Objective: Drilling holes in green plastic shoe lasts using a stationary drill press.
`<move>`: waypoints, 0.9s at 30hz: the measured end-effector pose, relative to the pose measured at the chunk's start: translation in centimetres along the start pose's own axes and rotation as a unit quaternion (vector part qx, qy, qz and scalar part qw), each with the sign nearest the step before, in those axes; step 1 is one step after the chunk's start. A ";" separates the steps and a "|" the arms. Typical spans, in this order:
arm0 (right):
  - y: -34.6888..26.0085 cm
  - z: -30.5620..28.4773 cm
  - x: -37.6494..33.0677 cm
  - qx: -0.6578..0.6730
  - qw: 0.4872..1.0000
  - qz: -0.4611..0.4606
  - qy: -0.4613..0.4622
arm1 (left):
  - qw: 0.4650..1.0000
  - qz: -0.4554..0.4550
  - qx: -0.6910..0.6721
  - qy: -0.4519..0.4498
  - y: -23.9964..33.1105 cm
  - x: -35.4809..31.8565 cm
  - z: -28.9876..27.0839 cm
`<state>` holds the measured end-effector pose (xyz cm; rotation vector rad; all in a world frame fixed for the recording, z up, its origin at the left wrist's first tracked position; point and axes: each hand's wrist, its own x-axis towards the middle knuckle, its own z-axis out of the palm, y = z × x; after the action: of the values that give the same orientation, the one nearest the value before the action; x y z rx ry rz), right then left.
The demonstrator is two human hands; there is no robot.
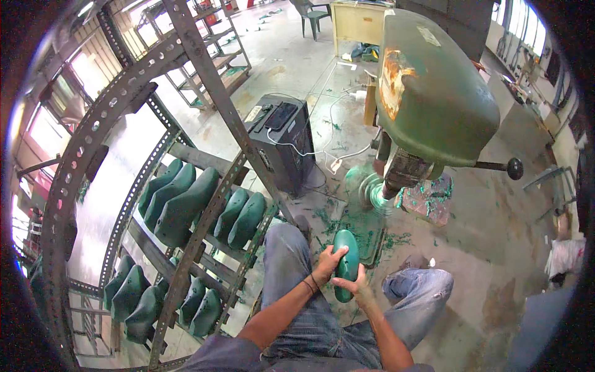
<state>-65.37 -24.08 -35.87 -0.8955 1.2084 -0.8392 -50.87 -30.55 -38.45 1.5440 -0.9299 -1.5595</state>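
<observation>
A smooth green shoe last is held upright between my knees, with small dark holes near its middle. My left hand grips its left side, thumb laid across the front. Lower down, my right hand closes round its right side, thumb toward the middle. Just beyond the last, a blurred round tool head appears to be spinning under a large green machine with chipped paint. The last is apart from that tool.
At my left stands a perforated metal rack bearing several dark green lasts. Behind it sits a black box with a phone and white cables on top. Green shavings litter the floor; a lever knob juts out right.
</observation>
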 end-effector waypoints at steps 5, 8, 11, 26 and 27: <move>1.4 -0.9 0.5 -0.017 1.000 0.009 0.014 | 0.997 -0.012 0.078 0.011 0.7 -0.7 0.4; -0.2 -0.2 -0.5 0.020 0.998 0.052 -0.003 | 1.000 -0.016 0.006 -0.002 -1.3 -0.3 -0.1; 1.0 -0.5 0.0 0.016 0.999 0.023 0.023 | 1.000 -0.014 0.004 -0.018 -0.8 -0.4 -0.1; -1.2 -2.4 2.2 -0.069 0.993 0.091 -0.007 | 0.991 0.033 0.018 -0.125 2.9 2.3 0.1; -2.3 -2.4 2.0 -0.041 0.993 0.109 -0.016 | 0.989 0.022 0.081 -0.119 3.2 2.7 0.0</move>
<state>-67.55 -27.14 -34.87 -0.8216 1.2927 -0.6011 -50.79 -34.46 -36.85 1.4563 -1.2433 -1.6984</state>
